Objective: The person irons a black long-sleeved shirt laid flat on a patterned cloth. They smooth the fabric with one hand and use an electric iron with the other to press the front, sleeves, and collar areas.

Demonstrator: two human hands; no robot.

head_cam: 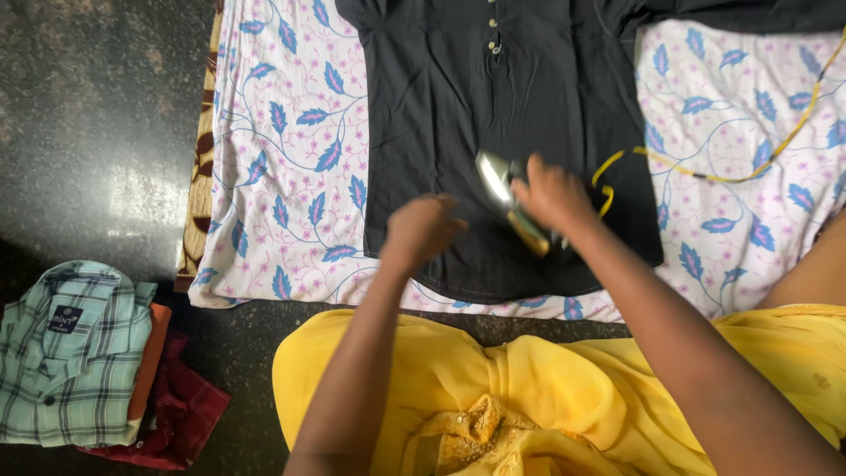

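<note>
Our right hand grips the iron w/ fingers wrapped; left hand, loosely curled, steadies the black shirt flat.

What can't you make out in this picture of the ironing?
- Head view: most of the iron lies under the right hand, so the grip on its handle is hidden.
- The dark shirt has its collar and sleeves cut off by the top edge.
- The yellow cord runs out at the right edge; its end is unseen.
- The left hand is blurred; whether it touches the shirt is unclear.
</note>
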